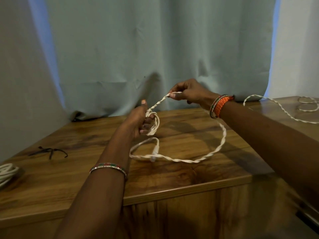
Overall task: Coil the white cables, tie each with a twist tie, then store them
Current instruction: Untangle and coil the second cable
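wood-grain desk [181,171], glossy brown, set against a pale blue-grey curtain [155,40]. no legible writing or labels; no containers seen. left hand [139,120] grips a small coil of the white twisted cable [222,135] above the desk. right hand [188,93] pinches the same cable further along; hands apart. slack loops across the desktop toward the right. black twist ties [50,151] lie at left; a coiled cable bundle [6,172] sits at the left edge.
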